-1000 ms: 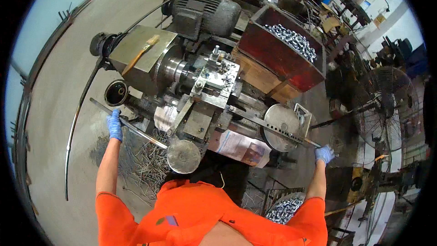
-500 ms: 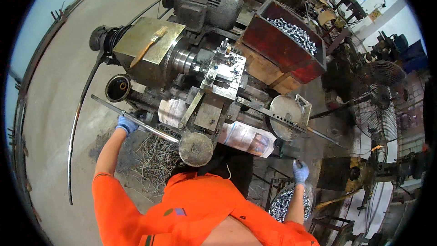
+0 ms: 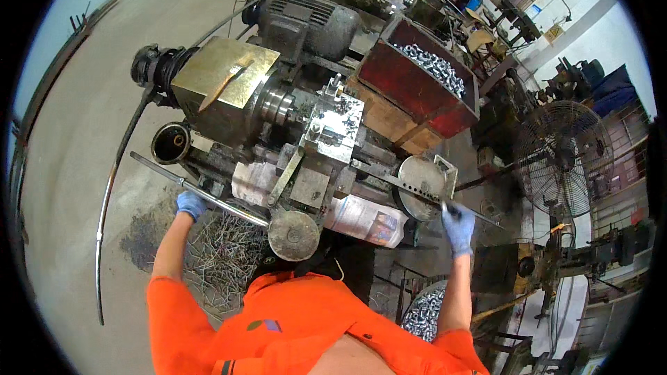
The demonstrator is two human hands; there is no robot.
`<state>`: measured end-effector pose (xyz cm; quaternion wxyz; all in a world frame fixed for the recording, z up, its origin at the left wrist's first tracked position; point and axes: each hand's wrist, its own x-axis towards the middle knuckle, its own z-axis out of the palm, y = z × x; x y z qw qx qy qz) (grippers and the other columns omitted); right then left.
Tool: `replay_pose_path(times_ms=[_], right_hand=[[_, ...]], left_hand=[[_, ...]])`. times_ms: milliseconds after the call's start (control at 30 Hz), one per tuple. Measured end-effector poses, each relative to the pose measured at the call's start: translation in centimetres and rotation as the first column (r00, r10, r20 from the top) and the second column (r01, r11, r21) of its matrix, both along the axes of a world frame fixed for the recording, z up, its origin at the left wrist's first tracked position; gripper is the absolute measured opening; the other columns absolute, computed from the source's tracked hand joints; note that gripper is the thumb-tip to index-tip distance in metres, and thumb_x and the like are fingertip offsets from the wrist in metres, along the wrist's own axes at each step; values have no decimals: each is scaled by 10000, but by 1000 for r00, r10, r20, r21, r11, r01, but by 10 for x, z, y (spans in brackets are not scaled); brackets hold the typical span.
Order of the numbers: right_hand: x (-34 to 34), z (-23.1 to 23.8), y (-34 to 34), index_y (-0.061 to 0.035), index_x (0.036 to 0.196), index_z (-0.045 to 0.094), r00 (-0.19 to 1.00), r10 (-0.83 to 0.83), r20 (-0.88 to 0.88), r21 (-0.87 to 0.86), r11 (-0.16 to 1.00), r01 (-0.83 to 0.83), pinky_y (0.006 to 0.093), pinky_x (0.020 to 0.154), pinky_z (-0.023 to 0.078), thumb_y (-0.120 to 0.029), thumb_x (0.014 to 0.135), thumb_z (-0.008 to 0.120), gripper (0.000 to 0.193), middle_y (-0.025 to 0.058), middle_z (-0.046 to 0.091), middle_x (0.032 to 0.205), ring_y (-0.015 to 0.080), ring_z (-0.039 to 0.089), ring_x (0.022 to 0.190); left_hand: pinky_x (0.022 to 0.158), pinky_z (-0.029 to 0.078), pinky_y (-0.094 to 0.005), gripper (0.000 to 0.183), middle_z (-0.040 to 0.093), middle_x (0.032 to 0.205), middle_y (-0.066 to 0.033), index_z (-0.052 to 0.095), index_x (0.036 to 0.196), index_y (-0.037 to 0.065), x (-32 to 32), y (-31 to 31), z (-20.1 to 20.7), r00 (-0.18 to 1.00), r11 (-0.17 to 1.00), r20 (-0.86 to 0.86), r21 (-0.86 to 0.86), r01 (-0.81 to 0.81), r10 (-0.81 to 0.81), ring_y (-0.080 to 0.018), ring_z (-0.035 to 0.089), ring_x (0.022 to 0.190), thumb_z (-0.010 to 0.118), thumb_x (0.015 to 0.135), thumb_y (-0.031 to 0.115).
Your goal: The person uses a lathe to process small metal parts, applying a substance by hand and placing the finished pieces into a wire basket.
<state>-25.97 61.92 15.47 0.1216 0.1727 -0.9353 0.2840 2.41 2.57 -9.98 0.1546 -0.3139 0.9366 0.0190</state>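
Observation:
My left hand (image 3: 191, 205), in a blue glove, is just below a long metal rod (image 3: 217, 201) that slants down to a round disc (image 3: 294, 235). The fingers are too small to read clearly. In a matching glove, my right hand (image 3: 458, 229) closes over the handle end of a perforated lever bar (image 3: 399, 182), whose tip sticks out past the hand. Between my hands is a lathe-like machine with a metal chuck (image 3: 276, 105) and a tool block (image 3: 335, 125) scattered with dark chips. A wooden-handled brush (image 3: 226, 85) lies on its brass-coloured cover (image 3: 251, 62).
Behind the machine stands a red bin (image 3: 410, 73) of small metal parts. Another container of metal parts (image 3: 424, 316) is beside my right forearm. Thin metal shavings (image 3: 222, 257) heap on the floor at left. A large caged fan (image 3: 564, 156) stands at right.
My right hand has moved up from beside the parts container to the lever bar. My left hand has dropped slightly from the rod. The view has shifted a little.

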Motion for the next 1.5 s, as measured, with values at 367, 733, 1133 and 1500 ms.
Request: replay_pose_path(times_ms=[367,733,1133,1500], right_hand=[[14,65,-320,-78,858,689,684,701,-204,295,710,-640,410,860,390,-539,740,549,496,124,637,890,324,550,914],[9,42,-377,-36,777,682,710,692,131,658,475,-584,398,796,368,-578,748,488,576,157,645,771,288,597,774],[7,34,-382,-50,870,671,752,650,109,560,585,-587,415,923,349,-534,722,563,517,167,645,866,331,564,919],[-8,68,-315,-97,669,686,744,574,-342,371,810,-454,363,870,408,-521,748,561,449,101,653,702,250,625,761]], left_hand=[[713,475,-389,393,644,881,-153,617,1033,109,128,-78,218,631,896,-745,-105,-432,216,-317,622,768,478,865,436],[683,460,-451,486,623,801,-175,593,825,66,123,54,221,659,716,-466,-72,-694,591,-355,603,776,532,772,545],[683,460,-425,438,627,808,-187,549,1044,76,108,28,210,832,813,-471,-336,-476,293,-352,608,746,581,774,420],[605,465,-376,421,623,788,-101,550,1158,122,-13,65,322,508,971,-861,-154,-183,-41,-267,602,641,565,825,380]])
